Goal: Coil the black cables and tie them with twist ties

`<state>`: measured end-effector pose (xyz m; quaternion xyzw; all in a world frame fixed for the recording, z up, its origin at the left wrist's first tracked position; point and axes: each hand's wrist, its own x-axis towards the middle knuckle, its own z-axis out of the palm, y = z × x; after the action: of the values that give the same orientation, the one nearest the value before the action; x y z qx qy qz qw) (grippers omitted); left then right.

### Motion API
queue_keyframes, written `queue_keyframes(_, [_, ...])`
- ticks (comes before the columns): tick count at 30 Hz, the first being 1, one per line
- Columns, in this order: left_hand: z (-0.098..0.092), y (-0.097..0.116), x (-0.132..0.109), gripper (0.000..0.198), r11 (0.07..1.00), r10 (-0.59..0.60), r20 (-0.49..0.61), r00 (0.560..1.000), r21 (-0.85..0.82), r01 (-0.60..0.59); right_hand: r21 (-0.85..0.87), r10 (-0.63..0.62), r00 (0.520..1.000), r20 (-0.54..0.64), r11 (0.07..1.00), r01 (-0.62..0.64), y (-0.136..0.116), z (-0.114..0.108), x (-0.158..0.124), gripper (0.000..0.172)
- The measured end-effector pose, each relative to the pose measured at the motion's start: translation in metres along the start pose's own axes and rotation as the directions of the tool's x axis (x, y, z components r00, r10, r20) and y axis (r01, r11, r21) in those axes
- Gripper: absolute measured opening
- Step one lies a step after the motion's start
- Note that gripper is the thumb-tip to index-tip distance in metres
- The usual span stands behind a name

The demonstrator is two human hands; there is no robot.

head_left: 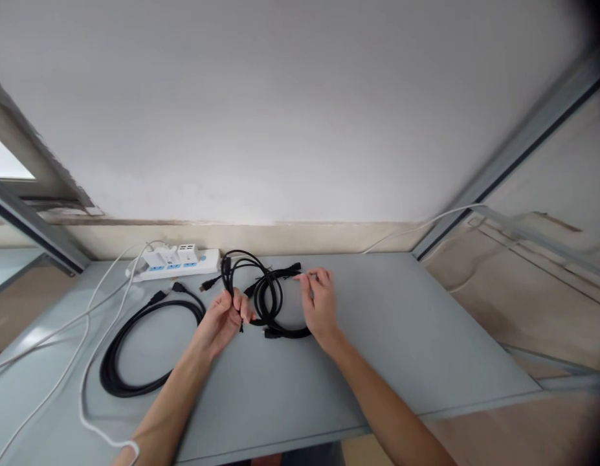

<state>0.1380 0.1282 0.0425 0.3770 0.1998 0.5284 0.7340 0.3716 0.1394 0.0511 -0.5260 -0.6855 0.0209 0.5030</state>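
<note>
My left hand (225, 318) is closed around a small coil of black cable (268, 299), gripping the loops near the middle of the grey table (401, 336). My right hand (319, 301) reaches over the coil's right side and pinches a cable end with a plug (294, 270) between thumb and fingers. Part of the coil rests on the table between both hands.
A larger coil of black cable (134, 349) lies at the left. A white power strip (176, 262) with chargers sits by the wall, with white cords (86, 336) trailing over the left of the table. Bare floor shows to the right.
</note>
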Motion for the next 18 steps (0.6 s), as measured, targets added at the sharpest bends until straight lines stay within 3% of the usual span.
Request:
queue_keyframes(3, [0.005, -0.003, -0.003, 0.046, 0.996, -0.031, 0.06, 0.998, -0.08, 0.035, -0.122, 0.034, 0.996, 0.084, 0.992, -0.023, 0.013, 0.009, -0.001, 0.039])
queue_keyframes(7, [0.01, -0.004, -0.003, 0.041, 0.971, -0.039, -0.022, 0.999, -0.237, 0.033, -0.202, 0.012, 0.967, 0.255, 0.978, 0.041, 0.021, 0.017, -0.007, 0.038])
queue_keyframes(10, [0.008, 0.0, -0.004, 0.044, 0.953, -0.107, -0.074, 0.992, -0.291, 0.081, -0.205, 0.07, 0.919, 0.387, 0.979, 0.012, 0.021, 0.015, -0.005, 0.035])
queue_keyframes(12, [0.004, 0.004, -0.005, 0.046, 0.948, -0.129, -0.078, 0.989, -0.301, 0.1, -0.141, 0.126, 0.891, 0.437, 0.987, -0.071, 0.02, 0.012, 0.0, 0.032])
queue_keyframes(15, [-0.001, 0.008, -0.008, 0.049, 0.945, -0.085, -0.066, 0.994, -0.321, 0.059, 0.092, 0.183, 0.86, 0.476, 0.962, -0.255, 0.015, 0.005, 0.008, 0.029])
queue_keyframes(18, [-0.005, 0.009, -0.008, 0.053, 0.931, -0.01, -0.053, 0.999, -0.364, -0.01, 0.359, 0.231, 0.825, 0.515, 0.816, -0.452, 0.007, -0.003, 0.014, 0.036])
